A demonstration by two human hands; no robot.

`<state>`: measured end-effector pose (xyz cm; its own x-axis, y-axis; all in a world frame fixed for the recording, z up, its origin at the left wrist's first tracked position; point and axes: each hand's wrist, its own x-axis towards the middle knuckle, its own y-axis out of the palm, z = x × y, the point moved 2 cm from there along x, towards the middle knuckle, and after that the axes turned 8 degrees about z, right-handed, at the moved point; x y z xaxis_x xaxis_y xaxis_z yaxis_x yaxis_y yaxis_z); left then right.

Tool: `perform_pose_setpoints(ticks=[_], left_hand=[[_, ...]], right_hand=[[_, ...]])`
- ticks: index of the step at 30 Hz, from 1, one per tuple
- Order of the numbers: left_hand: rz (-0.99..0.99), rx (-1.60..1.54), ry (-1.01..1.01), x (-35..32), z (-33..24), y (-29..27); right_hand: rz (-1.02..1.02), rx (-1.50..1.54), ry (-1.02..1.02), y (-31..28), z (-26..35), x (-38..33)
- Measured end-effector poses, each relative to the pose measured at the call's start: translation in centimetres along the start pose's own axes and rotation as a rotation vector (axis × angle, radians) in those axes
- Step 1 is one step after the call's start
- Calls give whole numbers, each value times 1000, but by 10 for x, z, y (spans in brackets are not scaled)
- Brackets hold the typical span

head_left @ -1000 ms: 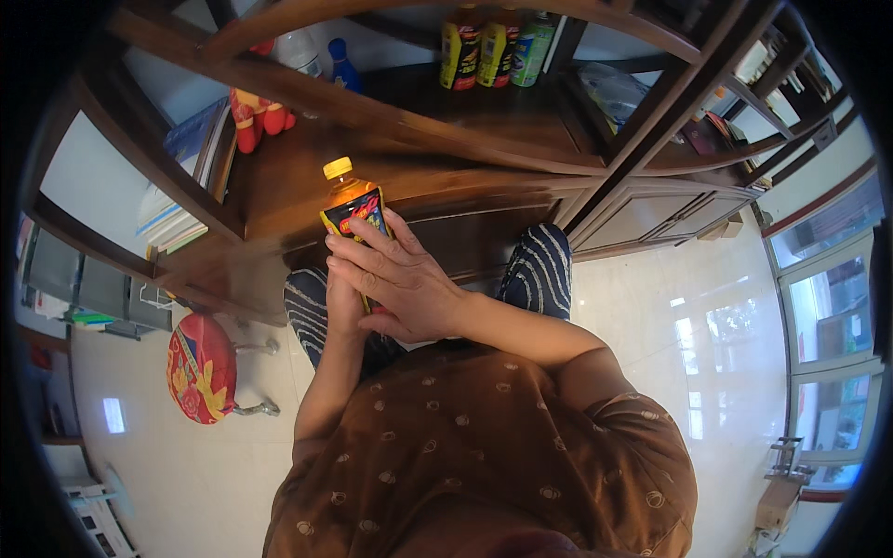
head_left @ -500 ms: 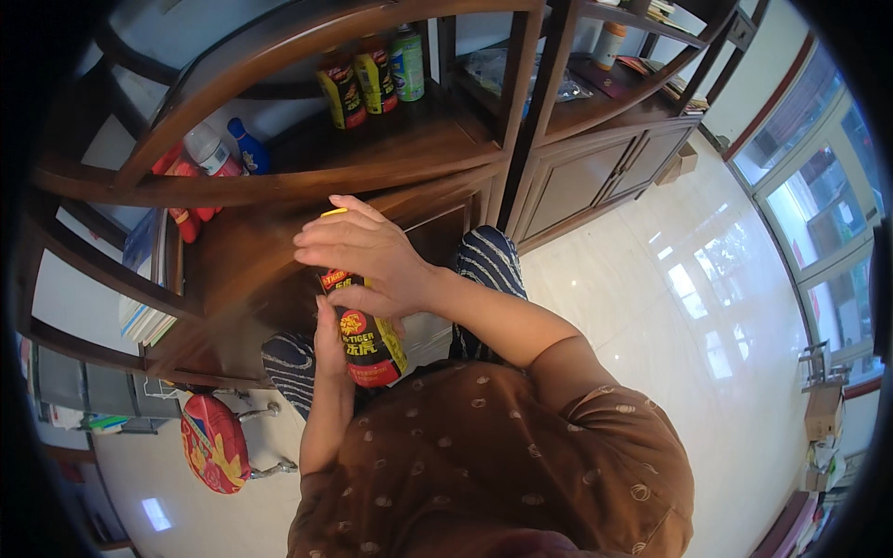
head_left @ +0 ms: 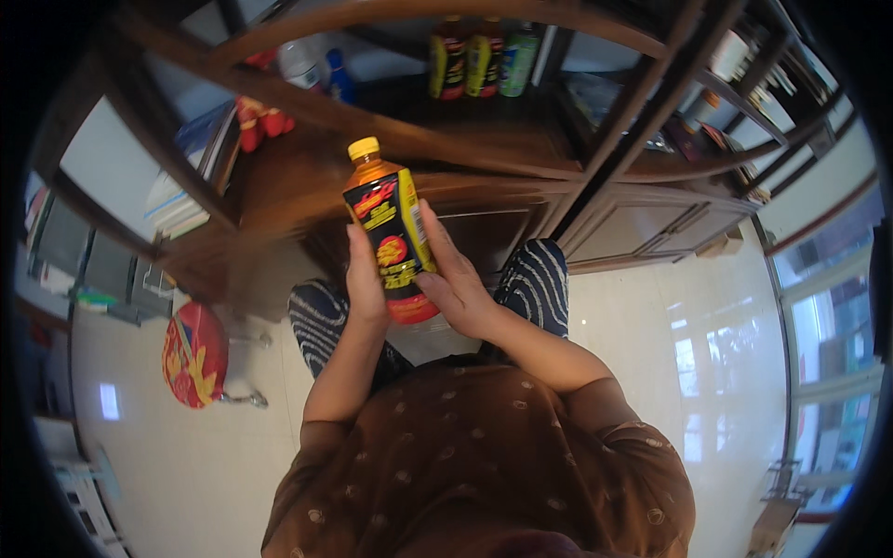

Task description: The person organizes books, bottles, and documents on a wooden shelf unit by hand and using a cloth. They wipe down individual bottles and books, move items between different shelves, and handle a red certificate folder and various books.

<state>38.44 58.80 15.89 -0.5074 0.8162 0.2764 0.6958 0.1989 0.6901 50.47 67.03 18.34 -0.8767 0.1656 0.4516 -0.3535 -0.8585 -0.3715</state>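
Cabinet (head_left: 521, 158): a dark wooden unit with framed doors and open shelves is seen across the far side of the view; its nearest ledge runs just beyond the held bottle.
Floor (head_left: 707, 316): pale glossy tiles are seen to the right and near left — the widest open room lies on the right, toward the windows.
Round stool (head_left: 195, 353): a red seat with a yellow pattern stands at the near left, well apart from both hands.
Stacked books (head_left: 181, 200): these are lodged in a compartment at far left, behind a frame member.
Shelf bottles (head_left: 484, 63): three upright bottles stand together on the far shelf, untouched.
Held bottle (head_left: 393, 237): an orange-filled bottle with a yellow cap and a dark label is held upright, slightly tilted, in front of the torso and near the cabinet ledge; the cap is still on.
Left hand (head_left: 365, 279): it is wrapped along the left side of the bottle, fingers closed against the label.
Right hand (head_left: 456, 279): it is laid against the right side and lower part, fingers together and pressed on the bottle.
Progress: the bottle is judged to be lifted clear and in hand — it is set on no surface.
Clearance: frame bars crowd the far side above the cap; free room is seen near the body.
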Motion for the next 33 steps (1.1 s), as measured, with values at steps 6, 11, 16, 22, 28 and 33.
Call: perform_pose_setpoints(ticks=[6,11,16,22,28,33], left_hand=[[-68,481,252,-2,-7,-12],[-37,851,374,-3,-19,-1],[181,1058,604,20,-31,31],[185,1169,674,58,-48,63],[182,1378,719,41,-45,48],[87,1339,553,16,-25,4]], right_hand=[[28,-181,25,18,1,-15],[-29,-388,-37,-17,11,-10],[-75,-285,80,-45,47,22],[-79,178,84,-90,40,69],[-57,466,233,-146,5,143],[-75,424,359,-181,-39,223]])
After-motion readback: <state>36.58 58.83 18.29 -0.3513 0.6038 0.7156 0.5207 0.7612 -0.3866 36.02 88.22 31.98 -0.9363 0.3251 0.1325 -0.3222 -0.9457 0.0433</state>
